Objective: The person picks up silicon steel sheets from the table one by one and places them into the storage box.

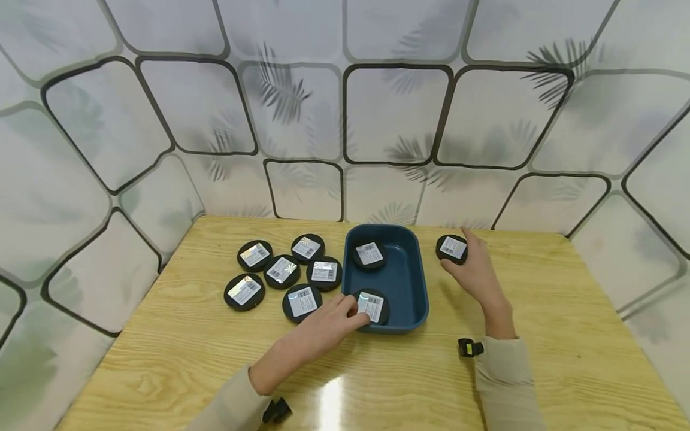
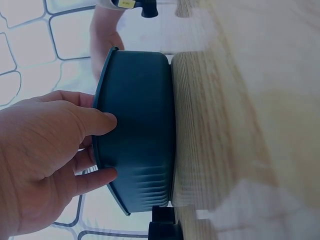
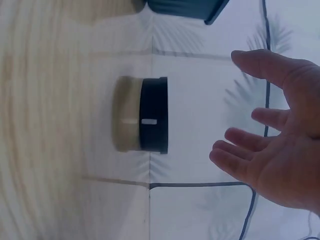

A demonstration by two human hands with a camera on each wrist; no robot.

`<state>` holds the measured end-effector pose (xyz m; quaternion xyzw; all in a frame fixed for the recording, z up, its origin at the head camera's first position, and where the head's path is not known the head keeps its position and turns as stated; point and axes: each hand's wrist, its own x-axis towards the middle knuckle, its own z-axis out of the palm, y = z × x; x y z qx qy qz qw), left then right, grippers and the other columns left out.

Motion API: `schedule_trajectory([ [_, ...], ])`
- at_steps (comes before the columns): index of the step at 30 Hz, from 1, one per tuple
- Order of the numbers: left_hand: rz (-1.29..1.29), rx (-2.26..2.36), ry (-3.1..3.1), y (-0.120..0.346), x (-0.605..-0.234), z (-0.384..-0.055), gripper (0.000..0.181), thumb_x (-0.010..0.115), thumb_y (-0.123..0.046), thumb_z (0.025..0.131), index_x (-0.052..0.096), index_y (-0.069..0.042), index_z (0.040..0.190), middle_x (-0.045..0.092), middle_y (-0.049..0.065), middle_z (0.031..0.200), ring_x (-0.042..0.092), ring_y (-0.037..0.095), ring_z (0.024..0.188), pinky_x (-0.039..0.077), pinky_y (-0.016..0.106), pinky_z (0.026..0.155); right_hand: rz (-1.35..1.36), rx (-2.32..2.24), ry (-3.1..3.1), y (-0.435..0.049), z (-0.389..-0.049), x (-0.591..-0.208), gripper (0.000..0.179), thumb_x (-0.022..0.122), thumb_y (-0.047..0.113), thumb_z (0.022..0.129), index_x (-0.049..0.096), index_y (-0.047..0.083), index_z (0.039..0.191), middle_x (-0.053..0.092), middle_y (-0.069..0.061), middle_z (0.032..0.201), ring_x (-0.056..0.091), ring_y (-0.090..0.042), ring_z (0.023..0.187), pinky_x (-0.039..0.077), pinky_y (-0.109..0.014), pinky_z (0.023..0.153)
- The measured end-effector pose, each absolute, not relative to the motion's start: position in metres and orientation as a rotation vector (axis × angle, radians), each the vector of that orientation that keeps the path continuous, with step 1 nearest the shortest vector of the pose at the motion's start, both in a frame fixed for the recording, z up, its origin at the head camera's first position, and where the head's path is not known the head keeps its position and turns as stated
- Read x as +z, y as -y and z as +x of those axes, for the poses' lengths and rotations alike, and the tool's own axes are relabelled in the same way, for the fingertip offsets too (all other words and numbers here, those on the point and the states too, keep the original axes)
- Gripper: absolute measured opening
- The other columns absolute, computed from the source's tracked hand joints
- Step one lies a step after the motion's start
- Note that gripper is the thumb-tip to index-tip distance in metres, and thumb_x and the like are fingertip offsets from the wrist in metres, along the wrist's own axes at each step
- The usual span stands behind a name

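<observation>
The left hand (image 1: 329, 329) grips the near left corner of a dark blue bin (image 1: 414, 287). In the left wrist view its thumb lies on the bin's outer wall (image 2: 140, 100), with some fingers behind the rim. Right beside those fingers, a black round container (image 1: 372, 306) with a white barcode label is in the bin; another black round container (image 1: 369, 254) sits toward the far end. The right hand (image 1: 477, 269) has thumb and fingers spread around a labelled black round container (image 1: 451, 248) on the table. The right wrist view shows this hand apart from that container (image 3: 154, 115).
Several more black round containers (image 1: 281, 271) with white labels lie on the wooden table (image 1: 458, 383), left of the bin. A patterned curtain or wall covering (image 1: 302, 120) rises behind the table's back edge and along both sides. Each sleeve has a black wrist device.
</observation>
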<state>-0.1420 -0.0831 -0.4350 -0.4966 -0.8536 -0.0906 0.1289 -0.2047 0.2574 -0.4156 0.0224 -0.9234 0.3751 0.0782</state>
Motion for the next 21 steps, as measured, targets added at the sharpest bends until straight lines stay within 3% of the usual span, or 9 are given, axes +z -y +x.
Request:
schedule_trajectory([
  [5,-1.441,-0.254,2.501,0.083,-0.434,-0.142,0.027,0.057,-0.001,0.096,0.058,-0.021,0.115,0.042,0.001,0.092,0.039,0.014,0.080,0.034,0.024,0.068,-0.030,1.112,2.791,-0.267,-0.211,-0.422,0.090,0.069,0.013,0.089,0.011,-0.007,0.155,0.017,-0.042,0.150,0.023,-0.057,0.136,0.026,-0.068,0.106],
  [21,-1.427,-0.242,2.506,0.082,-0.433,-0.141,0.026,0.057,-0.002,0.096,0.059,-0.021,0.114,0.043,0.000,0.092,0.038,0.013,0.079,0.033,0.022,0.067,-0.057,1.042,2.970,-0.284,-0.229,-0.433,0.096,0.073,0.023,0.088,0.011,-0.009,0.154,0.013,-0.045,0.149,0.020,-0.062,0.134,0.028,-0.071,0.104],
])
